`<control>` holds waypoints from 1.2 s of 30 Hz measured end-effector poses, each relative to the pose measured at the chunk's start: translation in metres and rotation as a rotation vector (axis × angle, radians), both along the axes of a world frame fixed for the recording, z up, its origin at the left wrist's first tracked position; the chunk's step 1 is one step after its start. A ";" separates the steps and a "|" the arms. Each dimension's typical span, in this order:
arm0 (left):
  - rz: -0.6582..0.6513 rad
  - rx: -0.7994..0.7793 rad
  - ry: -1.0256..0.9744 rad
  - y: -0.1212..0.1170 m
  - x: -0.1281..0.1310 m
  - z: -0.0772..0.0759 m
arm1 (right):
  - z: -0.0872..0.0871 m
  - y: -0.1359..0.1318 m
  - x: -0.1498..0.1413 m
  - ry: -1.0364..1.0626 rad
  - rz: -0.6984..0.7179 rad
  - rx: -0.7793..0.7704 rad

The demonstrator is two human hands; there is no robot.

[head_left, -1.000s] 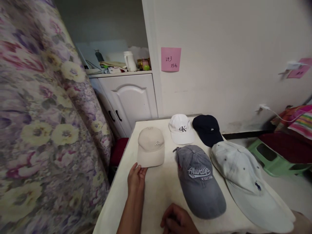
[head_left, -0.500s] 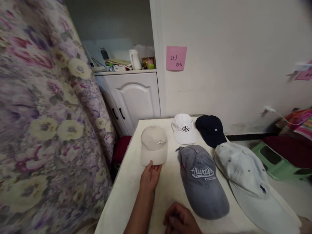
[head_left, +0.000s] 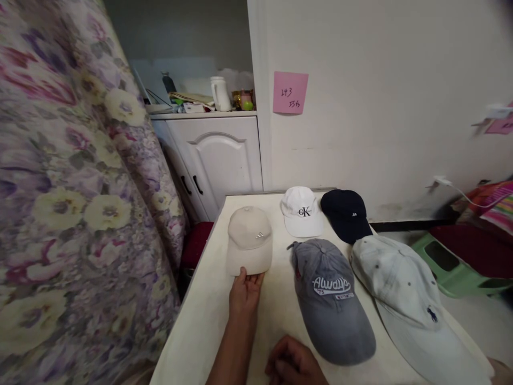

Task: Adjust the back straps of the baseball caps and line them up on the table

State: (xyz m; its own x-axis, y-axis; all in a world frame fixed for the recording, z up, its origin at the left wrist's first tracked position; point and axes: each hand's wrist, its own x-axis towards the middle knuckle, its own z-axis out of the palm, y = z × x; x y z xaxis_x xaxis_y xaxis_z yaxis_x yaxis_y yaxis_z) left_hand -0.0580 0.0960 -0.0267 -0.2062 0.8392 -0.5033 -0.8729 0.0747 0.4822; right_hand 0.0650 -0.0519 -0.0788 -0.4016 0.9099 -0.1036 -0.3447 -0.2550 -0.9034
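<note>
A beige baseball cap (head_left: 249, 230) lies on the left part of the table, its brim toward me. My left hand (head_left: 245, 289) grips the front edge of that brim, thumb on top and fingers underneath. Low in the view my right hand (head_left: 294, 361) is curled closed on the table, left of a grey cap (head_left: 332, 305) with "Always" lettering; nothing shows in it. Behind the grey cap are a white cap (head_left: 302, 214) with black letters and a navy cap (head_left: 345, 214). A pale cap (head_left: 404, 294) with a small dark emblem lies at the right.
The cream-covered table (head_left: 200, 331) stands against the wall. A floral curtain (head_left: 88, 214) hangs close on the left, beside a white cabinet (head_left: 220, 155) with a white jug (head_left: 220, 94) on top. To the right is a green stool (head_left: 444, 267) with a dark red top.
My left hand has shifted from the brim's left corner to its middle. The beige cap stays in about the same place, and my right hand remains curled low in the view.
</note>
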 end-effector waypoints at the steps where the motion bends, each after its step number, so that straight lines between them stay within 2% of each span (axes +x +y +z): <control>1: 0.002 -0.006 0.005 0.000 0.000 0.000 | 0.000 0.000 0.000 -0.002 0.000 0.002; 8: 0.017 -0.030 0.047 0.002 -0.001 -0.002 | 0.003 -0.002 -0.001 0.032 -0.013 -0.033; 22: 0.008 -0.004 0.093 -0.002 -0.001 -0.003 | 0.017 -0.002 0.003 -0.007 -0.037 0.032; 31: 0.012 -0.005 0.095 -0.011 -0.004 -0.003 | 0.004 -0.004 -0.001 0.016 -0.080 0.040; 36: 0.019 0.004 0.102 -0.012 -0.003 -0.005 | 0.003 -0.003 0.000 0.037 -0.077 0.060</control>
State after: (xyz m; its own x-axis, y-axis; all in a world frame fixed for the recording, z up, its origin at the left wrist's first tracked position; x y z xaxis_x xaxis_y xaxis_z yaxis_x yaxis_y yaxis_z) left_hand -0.0610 0.0842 -0.0319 -0.2724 0.8365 -0.4755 -0.8204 0.0563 0.5690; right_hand 0.0645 -0.0548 -0.0761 -0.3327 0.9424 -0.0338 -0.3949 -0.1718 -0.9025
